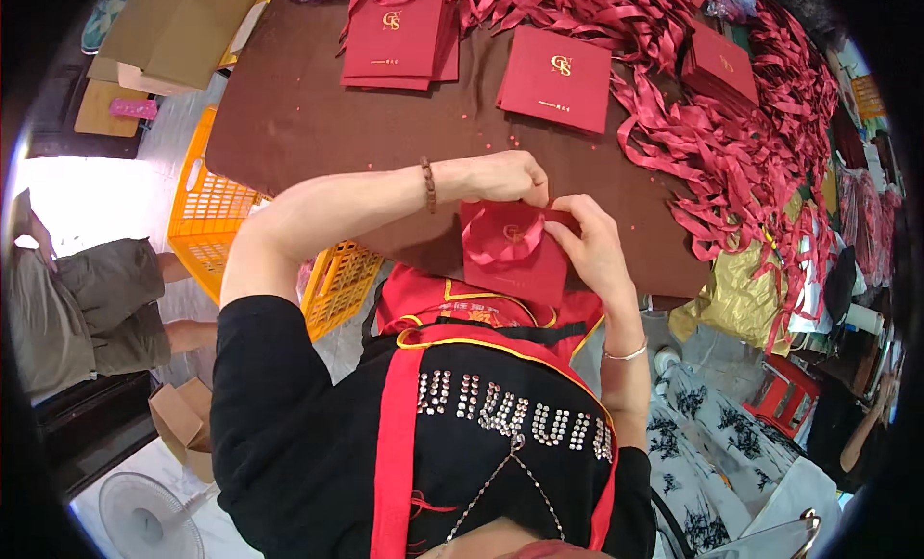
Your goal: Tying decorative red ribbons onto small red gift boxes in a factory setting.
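A small dark-red paper bag with gold print is held upright at the table's near edge, close to my body. A shiny red ribbon loops across its front. My right hand grips the bag's upper right corner between thumb and fingers. Just above the bag's top edge, my left hand is closed with its fingers curled downward. Whatever its fingertips pinch is hidden. Beyond my hands lie a stack of red bags and another pile of red bags.
The brown-covered table spreads ahead. Heaped red ribbons cover its far and right sides, around a third bag stack. Orange crates stand at the left, near a person. A patterned garment is at the right.
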